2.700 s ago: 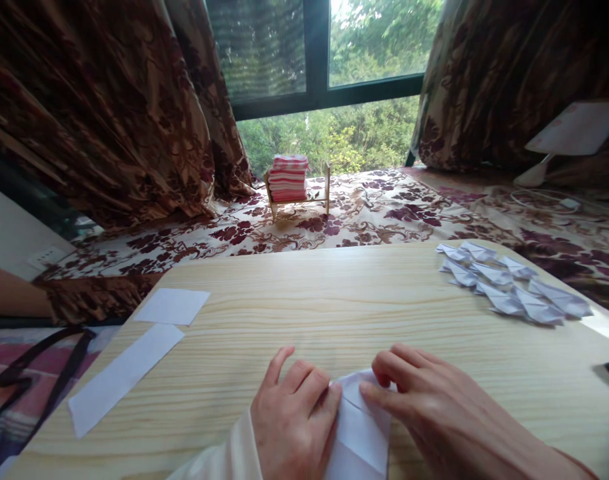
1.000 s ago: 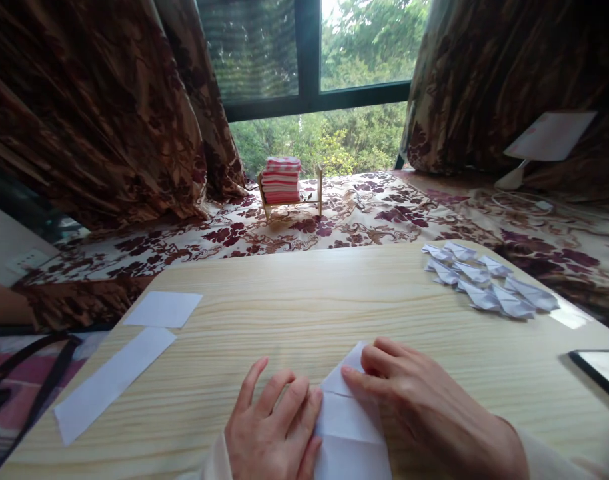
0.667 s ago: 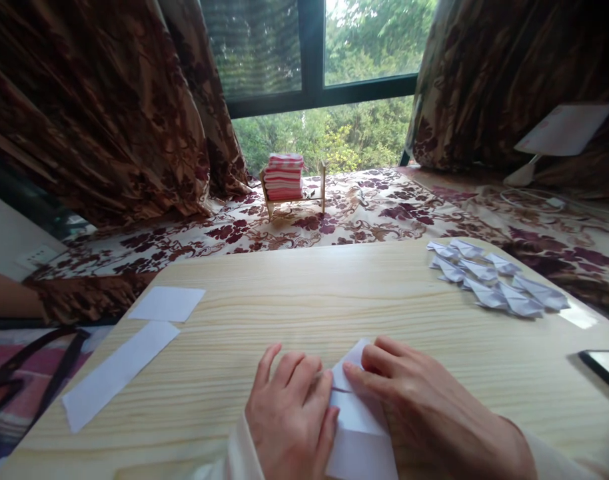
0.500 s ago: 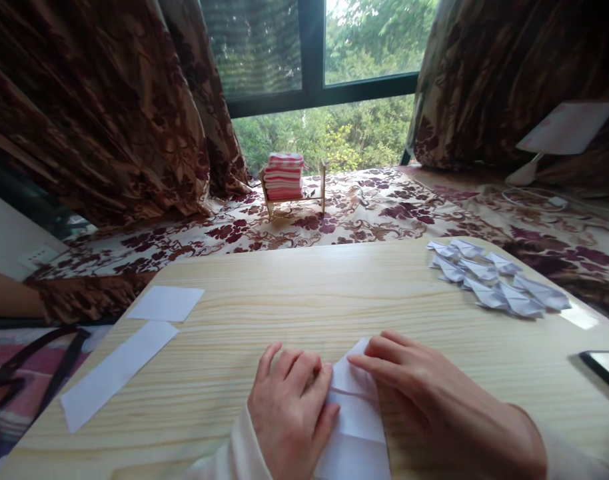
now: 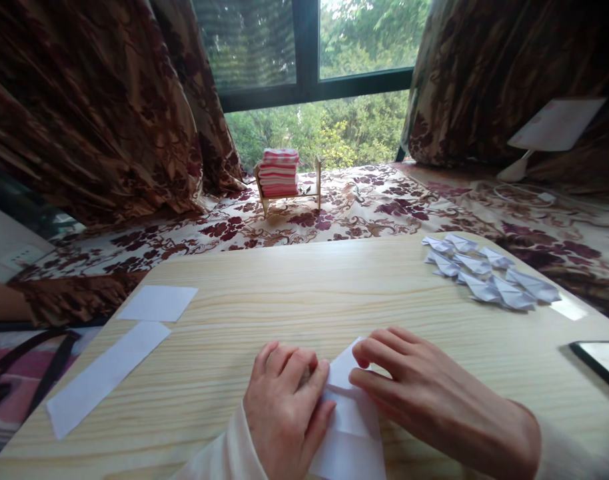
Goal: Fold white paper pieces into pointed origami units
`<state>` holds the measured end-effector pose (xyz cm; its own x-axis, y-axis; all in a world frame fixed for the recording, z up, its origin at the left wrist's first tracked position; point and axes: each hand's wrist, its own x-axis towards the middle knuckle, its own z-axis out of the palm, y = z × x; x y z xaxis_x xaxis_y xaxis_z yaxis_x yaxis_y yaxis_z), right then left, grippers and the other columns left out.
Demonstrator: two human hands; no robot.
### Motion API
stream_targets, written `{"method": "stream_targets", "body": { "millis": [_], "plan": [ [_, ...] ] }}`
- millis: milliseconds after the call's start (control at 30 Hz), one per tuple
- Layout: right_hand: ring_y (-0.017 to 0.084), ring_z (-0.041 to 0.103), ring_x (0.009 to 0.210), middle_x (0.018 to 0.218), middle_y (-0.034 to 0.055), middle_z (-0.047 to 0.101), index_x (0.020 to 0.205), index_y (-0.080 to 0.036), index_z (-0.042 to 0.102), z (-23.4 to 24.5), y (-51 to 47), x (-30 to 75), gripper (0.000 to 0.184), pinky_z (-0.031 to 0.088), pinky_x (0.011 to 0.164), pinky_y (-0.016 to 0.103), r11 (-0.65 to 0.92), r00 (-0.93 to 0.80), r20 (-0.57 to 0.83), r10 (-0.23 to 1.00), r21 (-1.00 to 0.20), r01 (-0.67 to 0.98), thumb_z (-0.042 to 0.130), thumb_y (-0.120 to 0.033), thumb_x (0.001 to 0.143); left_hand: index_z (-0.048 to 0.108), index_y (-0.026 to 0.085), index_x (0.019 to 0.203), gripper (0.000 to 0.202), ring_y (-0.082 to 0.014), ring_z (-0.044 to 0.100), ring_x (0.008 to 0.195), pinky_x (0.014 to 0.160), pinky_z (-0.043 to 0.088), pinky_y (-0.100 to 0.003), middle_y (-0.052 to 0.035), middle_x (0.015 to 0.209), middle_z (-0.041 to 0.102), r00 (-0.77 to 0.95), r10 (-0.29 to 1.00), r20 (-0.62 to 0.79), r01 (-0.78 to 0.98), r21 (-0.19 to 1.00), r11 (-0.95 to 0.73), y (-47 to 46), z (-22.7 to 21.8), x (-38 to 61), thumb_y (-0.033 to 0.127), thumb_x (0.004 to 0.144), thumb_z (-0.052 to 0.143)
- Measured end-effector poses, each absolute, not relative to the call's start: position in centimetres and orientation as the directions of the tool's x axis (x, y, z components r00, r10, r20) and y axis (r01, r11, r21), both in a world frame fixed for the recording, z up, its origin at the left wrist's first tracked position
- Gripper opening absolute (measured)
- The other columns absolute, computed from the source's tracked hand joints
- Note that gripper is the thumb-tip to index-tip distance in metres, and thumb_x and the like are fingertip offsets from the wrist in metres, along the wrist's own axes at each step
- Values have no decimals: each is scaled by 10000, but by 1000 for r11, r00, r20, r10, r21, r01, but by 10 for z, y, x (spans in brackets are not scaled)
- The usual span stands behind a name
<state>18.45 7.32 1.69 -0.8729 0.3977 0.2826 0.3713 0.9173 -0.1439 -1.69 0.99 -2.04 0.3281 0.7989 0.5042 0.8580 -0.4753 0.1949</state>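
Note:
A creased white sheet of paper (image 5: 352,433) lies on the table in front of me, its top end folded to a slanted point. My left hand (image 5: 287,400) rests along the paper's left edge, fingers bent and thumb pressing it down. From the other side, my right hand (image 5: 419,387) has its thumb and bent index finger at the folded upper part. The tips of its other fingers are partly hidden. Both hands are on the paper, and the lower end of the sheet runs out of view.
Several folded white paper pieces (image 5: 484,270) sit at the table's (image 5: 284,293) far right. A long paper strip (image 5: 107,380) and a shorter paper piece (image 5: 159,303) lie at left. A dark-edged device (image 5: 602,363) is at right. Beyond stand a small rack with folded cloths (image 5: 278,173) and a lamp (image 5: 557,127).
My right hand's index finger has bent and the thumb now shows at the fold. My left hand stays on the paper. The whole view has shifted slightly.

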Motion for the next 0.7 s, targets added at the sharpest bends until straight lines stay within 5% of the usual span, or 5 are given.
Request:
{"method": "stream_targets", "body": {
  "millis": [700],
  "plan": [
    [167, 460, 732, 821, 35, 548, 785, -175, 563, 7, 66, 182, 145, 366, 651, 314, 922, -881, 272, 386, -139, 361, 461, -171, 889, 644, 243, 964, 247, -180, 521, 892, 982, 255, -453, -18, 902, 610, 321, 746, 584, 867, 135, -480, 9, -23, -15, 301, 864, 426]
  ]
}}
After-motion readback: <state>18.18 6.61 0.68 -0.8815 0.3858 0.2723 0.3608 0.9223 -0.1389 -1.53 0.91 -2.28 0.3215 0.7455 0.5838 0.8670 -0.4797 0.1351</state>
